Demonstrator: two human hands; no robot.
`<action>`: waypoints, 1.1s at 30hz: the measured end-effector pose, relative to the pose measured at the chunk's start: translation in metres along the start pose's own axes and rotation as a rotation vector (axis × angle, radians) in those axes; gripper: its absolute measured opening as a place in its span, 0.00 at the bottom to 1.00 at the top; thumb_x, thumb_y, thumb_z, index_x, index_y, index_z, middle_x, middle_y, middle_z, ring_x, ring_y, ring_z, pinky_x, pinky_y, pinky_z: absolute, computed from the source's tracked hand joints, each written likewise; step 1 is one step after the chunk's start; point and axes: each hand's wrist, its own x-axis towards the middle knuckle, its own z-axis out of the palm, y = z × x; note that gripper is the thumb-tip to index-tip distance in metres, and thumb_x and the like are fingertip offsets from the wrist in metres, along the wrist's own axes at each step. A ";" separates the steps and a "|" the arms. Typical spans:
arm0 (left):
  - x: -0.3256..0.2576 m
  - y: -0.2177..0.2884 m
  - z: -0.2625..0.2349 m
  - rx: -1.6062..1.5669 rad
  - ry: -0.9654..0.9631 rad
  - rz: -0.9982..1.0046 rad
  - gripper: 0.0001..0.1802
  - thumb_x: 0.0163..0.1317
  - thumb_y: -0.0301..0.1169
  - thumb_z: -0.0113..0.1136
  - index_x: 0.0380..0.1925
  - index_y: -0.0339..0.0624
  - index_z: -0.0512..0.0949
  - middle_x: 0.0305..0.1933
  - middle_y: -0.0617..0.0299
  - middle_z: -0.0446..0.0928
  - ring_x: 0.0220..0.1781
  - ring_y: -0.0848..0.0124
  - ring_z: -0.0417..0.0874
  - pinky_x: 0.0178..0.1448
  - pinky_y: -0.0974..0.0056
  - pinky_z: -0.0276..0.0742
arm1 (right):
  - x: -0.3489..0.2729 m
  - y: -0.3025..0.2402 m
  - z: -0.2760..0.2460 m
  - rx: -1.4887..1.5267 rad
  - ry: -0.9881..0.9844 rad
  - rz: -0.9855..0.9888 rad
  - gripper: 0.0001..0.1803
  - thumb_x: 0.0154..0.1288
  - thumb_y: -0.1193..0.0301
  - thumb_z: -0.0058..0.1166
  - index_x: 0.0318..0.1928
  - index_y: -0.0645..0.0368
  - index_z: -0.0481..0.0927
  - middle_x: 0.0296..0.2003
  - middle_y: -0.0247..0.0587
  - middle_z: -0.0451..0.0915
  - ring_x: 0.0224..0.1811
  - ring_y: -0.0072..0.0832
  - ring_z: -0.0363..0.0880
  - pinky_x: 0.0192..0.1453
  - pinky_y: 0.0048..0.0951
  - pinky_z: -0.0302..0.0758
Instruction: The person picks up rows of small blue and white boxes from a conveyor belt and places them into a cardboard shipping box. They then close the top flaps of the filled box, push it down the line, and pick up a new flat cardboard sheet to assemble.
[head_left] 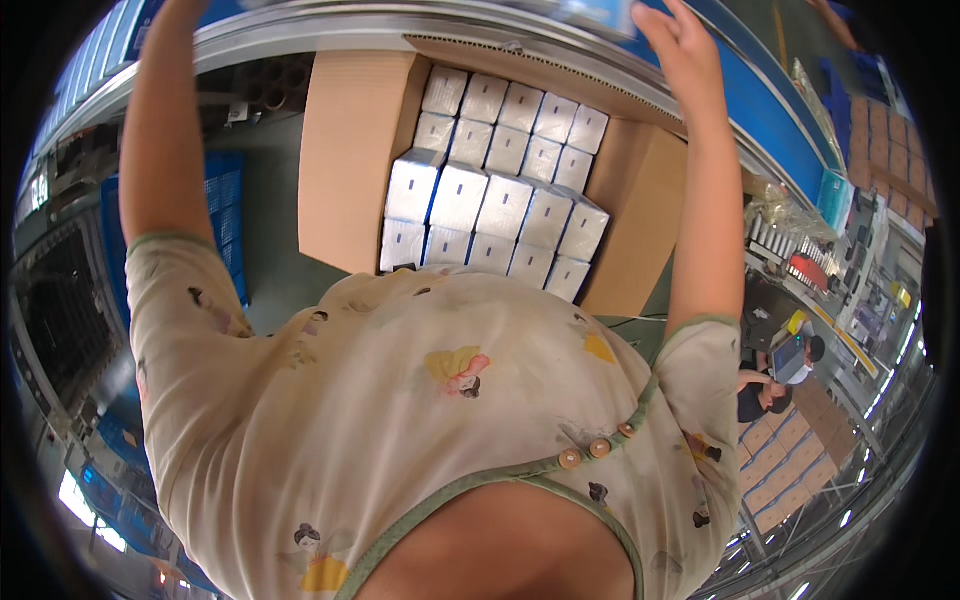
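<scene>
In the head view, the right hand (685, 45) is at the far rail (500, 27), its thumb apart from the fingers and right beside the right end of a blurred white-and-blue pack (598, 14). Whether it grips or merely touches that pack, I cannot tell. The left forearm (165, 130) runs up out of the top edge, so the left hand is out of sight and its state cannot be told.

The pack lies just left of the right hand, cut by the top edge; its long axis seems to run sideways, along the rail. Of the hands, only the right one can be seen near it.

Nearer the body, below the rail and between the two forearms, stands an open carton (355, 160), its side flaps spread. White packs (460, 195) fill it in rows of five; the nearer rows look to stand higher than the farther ones. A blue belt (765, 85) stretches away to the right of the right hand.

As for writing, each pack in the carton shows a small dark label, too small to read; the carton's visible flaps look plain, and the blurred pack shows nothing legible.
</scene>
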 end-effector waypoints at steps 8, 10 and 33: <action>-0.006 0.038 0.107 -0.325 0.032 0.180 0.35 0.50 0.45 0.63 0.52 0.32 0.67 0.50 0.51 0.72 0.51 0.64 0.73 0.55 0.64 0.66 | 0.036 0.028 -0.009 0.111 -0.065 0.121 0.19 0.49 0.70 0.55 0.42 0.66 0.73 0.32 0.37 0.77 0.33 0.23 0.74 0.39 0.24 0.70; -0.009 0.048 0.107 -0.400 0.054 0.253 0.35 0.50 0.43 0.64 0.52 0.31 0.67 0.49 0.52 0.73 0.50 0.65 0.73 0.54 0.64 0.67 | 0.036 0.026 -0.015 0.171 -0.011 0.104 0.20 0.49 0.71 0.55 0.44 0.66 0.72 0.33 0.37 0.76 0.34 0.24 0.73 0.39 0.24 0.70; -0.128 -0.008 0.247 0.471 -0.366 -0.106 0.38 0.49 0.61 0.51 0.46 0.37 0.72 0.40 0.49 0.77 0.44 0.58 0.79 0.46 0.61 0.74 | -0.124 0.133 -0.021 -0.656 -0.346 0.554 0.39 0.48 0.44 0.48 0.47 0.69 0.71 0.41 0.61 0.75 0.47 0.45 0.74 0.48 0.36 0.69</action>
